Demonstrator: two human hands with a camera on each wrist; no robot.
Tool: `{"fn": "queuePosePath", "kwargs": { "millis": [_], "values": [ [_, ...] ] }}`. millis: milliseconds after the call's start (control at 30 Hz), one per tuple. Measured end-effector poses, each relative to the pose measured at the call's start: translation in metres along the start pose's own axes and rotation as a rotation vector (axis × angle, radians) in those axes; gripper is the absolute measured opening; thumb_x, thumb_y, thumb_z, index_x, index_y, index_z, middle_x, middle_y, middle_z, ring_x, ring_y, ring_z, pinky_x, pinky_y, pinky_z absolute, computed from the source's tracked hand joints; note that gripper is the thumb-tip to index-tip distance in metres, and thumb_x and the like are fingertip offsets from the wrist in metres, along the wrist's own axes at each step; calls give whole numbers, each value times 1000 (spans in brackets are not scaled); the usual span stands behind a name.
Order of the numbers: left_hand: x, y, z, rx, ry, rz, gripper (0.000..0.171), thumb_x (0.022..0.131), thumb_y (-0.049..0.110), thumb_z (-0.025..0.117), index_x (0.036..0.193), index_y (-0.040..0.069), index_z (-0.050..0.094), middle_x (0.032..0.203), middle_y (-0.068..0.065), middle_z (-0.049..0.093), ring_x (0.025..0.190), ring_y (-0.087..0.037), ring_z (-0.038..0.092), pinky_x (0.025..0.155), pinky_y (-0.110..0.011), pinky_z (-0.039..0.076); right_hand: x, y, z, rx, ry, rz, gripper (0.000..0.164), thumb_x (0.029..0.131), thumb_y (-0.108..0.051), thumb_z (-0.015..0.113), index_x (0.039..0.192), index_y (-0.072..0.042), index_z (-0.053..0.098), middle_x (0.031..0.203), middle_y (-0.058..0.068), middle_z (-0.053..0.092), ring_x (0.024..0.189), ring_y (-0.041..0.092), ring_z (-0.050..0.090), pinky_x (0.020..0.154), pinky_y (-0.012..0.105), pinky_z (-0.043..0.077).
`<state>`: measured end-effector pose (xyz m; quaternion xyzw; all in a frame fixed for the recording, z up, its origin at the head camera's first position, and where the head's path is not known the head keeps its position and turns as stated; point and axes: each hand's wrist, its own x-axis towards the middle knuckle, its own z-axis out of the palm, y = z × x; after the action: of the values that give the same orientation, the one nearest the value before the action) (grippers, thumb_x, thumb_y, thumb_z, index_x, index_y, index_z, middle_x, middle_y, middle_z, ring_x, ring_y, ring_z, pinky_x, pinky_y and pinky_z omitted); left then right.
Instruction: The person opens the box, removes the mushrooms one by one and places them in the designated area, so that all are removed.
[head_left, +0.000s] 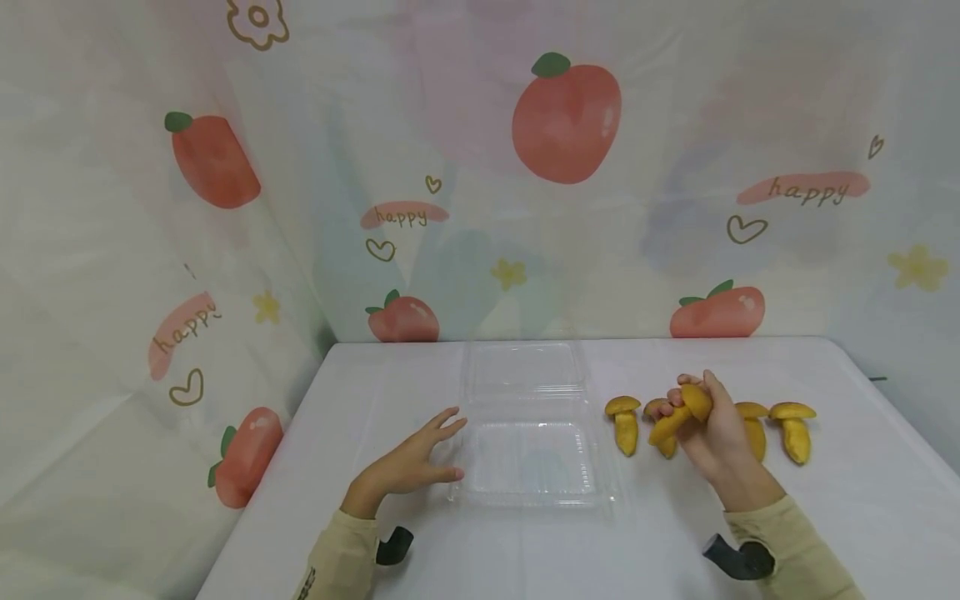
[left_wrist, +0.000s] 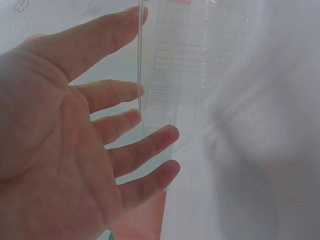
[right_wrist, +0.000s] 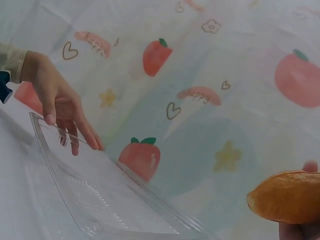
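A clear plastic clamshell box [head_left: 525, 504] lies unfolded on the white table, its lid half [head_left: 525, 367] away from me. At its left edge is my left hand [head_left: 416, 458], fingers spread and straight; in the left wrist view the fingertips [left_wrist: 170, 134] are at the box's rim and grip nothing. To the right of the box, my right hand [head_left: 722, 442] holds a yellow mushroom [head_left: 696, 402] above the table, its fingers curled round the stem. The right wrist view shows only the mushroom's rounded stem end [right_wrist: 282, 197] and a little of the fingers.
Several more yellow mushrooms stand in a row right of the box: one at the left end [head_left: 624, 427], one partly behind my right hand [head_left: 665, 448], and others to its right [head_left: 795, 433]. A fruit-printed cloth [head_left: 562, 250] rises behind the table and along its left side.
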<state>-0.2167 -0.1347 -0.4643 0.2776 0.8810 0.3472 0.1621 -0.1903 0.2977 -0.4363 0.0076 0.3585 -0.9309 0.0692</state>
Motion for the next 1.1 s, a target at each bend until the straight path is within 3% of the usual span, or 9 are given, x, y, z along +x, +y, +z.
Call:
{"fn": "queuePosePath", "kwargs": {
  "millis": [167, 333, 467, 600, 700, 833, 933, 1100],
  "values": [
    [-1, -2, 0, -8, -2, -8, 79, 94, 24, 73, 158, 3, 32, 170, -17, 15, 155, -41, 21, 120, -64, 26, -1, -4, -2, -21, 7, -9, 31, 110, -37, 34, 110, -13, 53, 85, 2, 58, 80, 19, 58, 82, 30, 53],
    [-2, -4, 0, 3, 1, -6, 79, 94, 24, 73, 158, 3, 32, 170, -17, 16, 155, -41, 22, 120, -64, 27, -1, -11, -6, -37, -87, 13, 26, 109, -23, 25, 125, -18, 44, 113, 3, 54, 109, 21, 53, 97, 32, 49],
    [-3, -4, -1, 3, 0, -8, 79, 94, 24, 73, 158, 3, 32, 170, -17, 15, 155, -41, 22, 120, -64, 27, 0, -13, -7, -56, -131, 42, 22, 109, -15, 29, 129, -22, 36, 123, 0, 50, 121, 21, 50, 101, 32, 50],
    [-4, -4, -2, 2, 0, -12, 79, 94, 24, 73, 158, 4, 32, 170, -17, 16, 155, -41, 21, 120, -64, 26, 1, -10, -5, -171, -137, -43, 18, 111, -18, 34, 127, -21, 42, 125, -3, 45, 118, 15, 49, 98, 25, 50],
    [-4, -4, -3, 8, -1, -16, 80, 94, 26, 73, 158, 5, 32, 170, -16, 16, 155, -40, 21, 120, -64, 27, 1, -9, -2, -228, -95, -169, 19, 110, -25, 37, 128, -19, 42, 126, -4, 45, 112, 13, 48, 96, 20, 45],
    [-3, -4, -4, 17, -5, -13, 80, 94, 27, 73, 158, 5, 32, 170, -16, 16, 156, -39, 21, 120, -63, 27, -1, -13, -2, -202, 2, -267, 27, 106, -29, 44, 129, -20, 35, 119, -2, 55, 97, 15, 60, 86, 20, 50],
    [-2, -4, -4, 25, -7, -5, 79, 94, 27, 73, 158, 4, 32, 170, -17, 16, 156, -40, 21, 120, -63, 27, -2, -17, -3, -255, 69, -305, 30, 104, -30, 47, 131, -21, 37, 110, -3, 63, 82, 16, 68, 74, 22, 57],
    [0, -4, -4, 25, -7, -2, 80, 94, 25, 73, 158, 3, 32, 169, -18, 16, 155, -40, 21, 120, -63, 27, -2, -23, -7, -488, 132, -312, 29, 104, -29, 50, 132, -26, 41, 104, -8, 64, 76, 10, 71, 68, 19, 59]
  ]
}}
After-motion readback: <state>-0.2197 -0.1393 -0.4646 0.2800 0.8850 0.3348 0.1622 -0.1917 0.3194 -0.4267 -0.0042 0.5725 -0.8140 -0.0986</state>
